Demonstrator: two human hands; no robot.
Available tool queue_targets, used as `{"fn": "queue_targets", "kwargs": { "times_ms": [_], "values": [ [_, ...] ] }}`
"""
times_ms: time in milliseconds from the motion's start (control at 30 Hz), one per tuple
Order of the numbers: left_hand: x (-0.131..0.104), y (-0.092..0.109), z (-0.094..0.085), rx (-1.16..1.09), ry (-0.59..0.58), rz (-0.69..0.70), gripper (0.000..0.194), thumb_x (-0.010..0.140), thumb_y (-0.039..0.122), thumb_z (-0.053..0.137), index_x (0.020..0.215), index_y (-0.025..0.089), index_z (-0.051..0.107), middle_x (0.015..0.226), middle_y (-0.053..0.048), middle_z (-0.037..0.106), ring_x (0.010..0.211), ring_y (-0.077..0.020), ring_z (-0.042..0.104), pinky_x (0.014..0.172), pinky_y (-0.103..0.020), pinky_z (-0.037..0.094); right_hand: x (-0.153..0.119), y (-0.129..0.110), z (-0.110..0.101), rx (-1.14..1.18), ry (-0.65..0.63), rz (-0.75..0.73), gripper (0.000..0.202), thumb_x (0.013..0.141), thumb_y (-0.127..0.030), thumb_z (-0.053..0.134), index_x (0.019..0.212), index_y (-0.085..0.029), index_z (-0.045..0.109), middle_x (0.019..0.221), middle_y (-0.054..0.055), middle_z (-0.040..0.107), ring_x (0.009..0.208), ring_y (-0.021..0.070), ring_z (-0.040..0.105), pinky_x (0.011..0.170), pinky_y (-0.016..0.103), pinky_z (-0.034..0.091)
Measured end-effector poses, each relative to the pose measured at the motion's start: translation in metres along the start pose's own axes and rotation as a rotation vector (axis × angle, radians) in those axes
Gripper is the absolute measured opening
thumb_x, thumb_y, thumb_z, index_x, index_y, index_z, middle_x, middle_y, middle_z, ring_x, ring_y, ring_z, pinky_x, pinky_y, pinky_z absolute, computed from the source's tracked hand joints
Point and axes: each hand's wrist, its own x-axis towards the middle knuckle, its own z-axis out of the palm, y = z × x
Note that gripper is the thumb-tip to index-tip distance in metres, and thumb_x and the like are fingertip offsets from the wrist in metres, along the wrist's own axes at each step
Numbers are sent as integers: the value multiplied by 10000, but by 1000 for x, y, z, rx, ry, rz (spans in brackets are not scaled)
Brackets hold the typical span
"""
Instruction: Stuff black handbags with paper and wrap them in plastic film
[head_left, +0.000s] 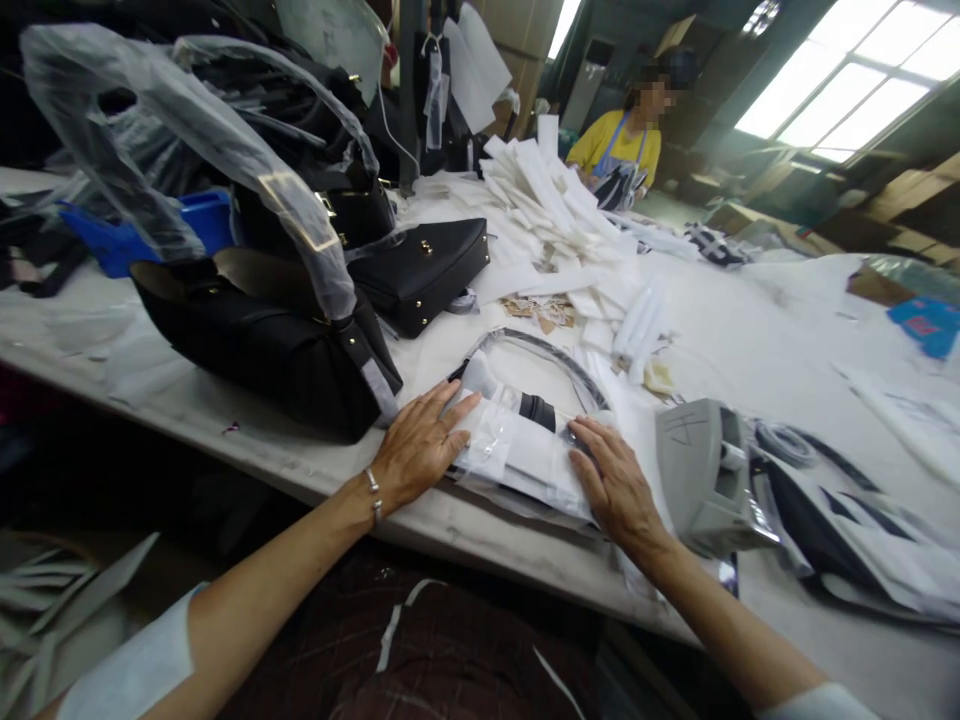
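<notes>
A handbag wrapped in white paper and clear plastic [517,455] lies flat near the table's front edge. Its dark, plastic-covered handle [551,348] arches away toward the back. My left hand [424,440] rests on the bag's left end, fingers stretched out. On the right end lies my right hand [611,475], its fingers extended over the wrapping. Just right of it stands a grey tape dispenser [697,470]. To the left, a large black handbag [262,340] with plastic-wrapped straps sits on the table, a smaller black bag [427,270] behind it.
White paper strips [540,200] are heaped at the back middle. A blue bin [150,235] stands behind the bags at left. Another wrapped bag [847,530] lies at right. A person in a yellow top [619,145] works across the table.
</notes>
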Motion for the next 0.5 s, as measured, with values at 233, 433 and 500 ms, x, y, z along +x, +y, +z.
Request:
{"fn": "queue_targets", "kwargs": {
  "times_ms": [233, 433, 500],
  "values": [
    [3, -3, -6, -64, 28, 36, 505, 1003, 349, 373, 1482, 190, 364, 1533, -117, 391, 1434, -237, 339, 1162, -447, 326, 1, -1, -20, 232, 195, 308, 472, 937, -487, 439, 1278, -197, 589, 1308, 117, 615, 1229, 282, 539, 1081, 477, 378],
    [-14, 13, -19, -119, -14, 8, 562, 996, 416, 388, 1482, 138, 342, 1501, -136, 440, 1400, -239, 404, 1150, -415, 349, -25, 9, -46, 487, 236, 620, 462, 886, -530, 519, 1156, -188, 672, 1209, 115, 688, 1163, 315, 598, 1015, 440, 433],
    [-24, 24, -28, -97, -36, 1, 572, 980, 412, 433, 1471, 129, 355, 1468, -149, 479, 1351, -255, 470, 1110, -412, 395, -34, 9, -49, 478, 166, 649, 470, 832, -552, 567, 1094, -184, 697, 1142, 102, 717, 1115, 319, 625, 991, 456, 453]
  ]
}}
